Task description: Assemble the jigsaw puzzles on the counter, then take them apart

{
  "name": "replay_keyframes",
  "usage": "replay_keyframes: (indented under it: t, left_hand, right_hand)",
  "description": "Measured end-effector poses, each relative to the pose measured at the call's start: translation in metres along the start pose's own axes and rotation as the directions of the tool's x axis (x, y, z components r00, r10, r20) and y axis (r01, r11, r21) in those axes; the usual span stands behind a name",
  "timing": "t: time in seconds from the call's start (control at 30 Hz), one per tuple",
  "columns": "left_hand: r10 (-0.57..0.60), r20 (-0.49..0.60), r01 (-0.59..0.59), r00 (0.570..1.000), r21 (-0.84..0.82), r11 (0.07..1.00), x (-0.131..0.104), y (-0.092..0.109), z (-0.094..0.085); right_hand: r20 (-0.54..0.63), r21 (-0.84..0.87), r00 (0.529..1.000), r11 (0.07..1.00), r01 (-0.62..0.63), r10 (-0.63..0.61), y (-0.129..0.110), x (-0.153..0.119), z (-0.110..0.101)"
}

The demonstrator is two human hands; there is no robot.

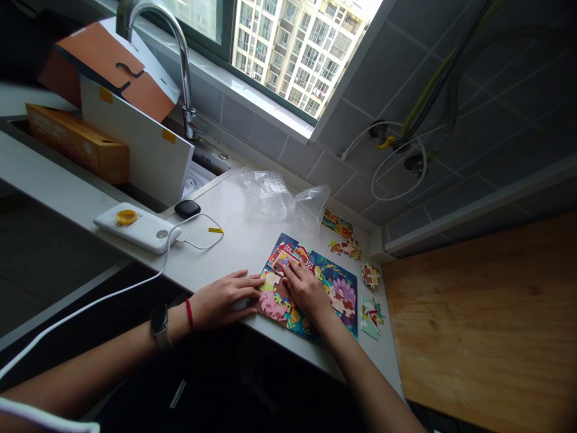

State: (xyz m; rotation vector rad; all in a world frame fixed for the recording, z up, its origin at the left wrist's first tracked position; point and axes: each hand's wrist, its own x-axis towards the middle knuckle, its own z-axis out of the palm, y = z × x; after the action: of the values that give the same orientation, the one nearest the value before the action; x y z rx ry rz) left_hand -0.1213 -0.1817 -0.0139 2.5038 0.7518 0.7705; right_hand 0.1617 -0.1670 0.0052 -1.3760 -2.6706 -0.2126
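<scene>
A colourful jigsaw puzzle [345, 291] with farm pictures and a pink pig lies near the counter's front edge, partly assembled. My right hand [307, 290] rests palm down on it, fingers stretched over a piece beside the red barn; the palm hides part of the picture. At the puzzle's left edge, my left hand [228, 296] lies with extended fingers, fingertips touching the border. Loose puzzle pieces [372, 317] sit along the right side, with more puzzle pieces [349, 248] beyond the far corner.
Crumpled clear plastic wrap [270, 195] lies behind the puzzle. To the left are a white power bank [139, 228] with a cable and a small black case [187, 208]. Boxes, including an orange box [81, 141], stand in the sink by the faucet [184, 66]. A wooden board [487, 319] is at right.
</scene>
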Motion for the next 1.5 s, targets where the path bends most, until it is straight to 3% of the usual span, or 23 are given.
replay_keyframes:
  t: [0.33, 0.47, 0.7, 0.9, 1.1, 1.3, 1.5]
  left_hand:
    - [0.002, -0.001, -0.002, 1.0, -0.002, 1.0, -0.001, 0.0, 0.002]
    - [0.005, -0.002, -0.005, 1.0, -0.005, 1.0, 0.0, 0.001, 0.001]
    - [0.019, -0.02, -0.019, 1.0, -0.011, 1.0, 0.0, 0.001, 0.001]
    - [0.02, -0.024, -0.02, 1.0, -0.013, 1.0, 0.0, 0.001, 0.0]
    - [0.012, -0.031, -0.014, 0.999, -0.037, 0.999, 0.002, 0.003, -0.002]
    - [0.014, -0.044, -0.017, 0.999, -0.05, 0.999, 0.002, 0.003, -0.002]
    - [-0.002, -0.034, 0.0, 0.999, -0.054, 0.999, 0.002, 0.004, -0.002]
  right_hand:
    - [0.009, 0.0, 0.999, 0.999, 0.04, -0.04, 0.004, 0.0, 0.001]
    - [0.02, 0.03, 1.0, 1.0, 0.001, -0.001, 0.0, 0.004, -0.006]
    - [0.245, 0.068, 0.964, 0.99, -0.126, 0.106, -0.014, 0.027, -0.036]
    - [0.338, -0.008, 0.926, 0.984, -0.175, 0.168, -0.022, 0.03, -0.037]
    - [0.33, -0.075, 0.937, 0.993, -0.093, 0.113, -0.027, 0.038, -0.04]
    - [0.266, -0.163, 0.964, 0.986, 0.024, 0.021, -0.022, 0.031, -0.026]
    - [0.234, -0.128, 0.972, 0.991, 0.029, 0.002, -0.02, 0.027, -0.028]
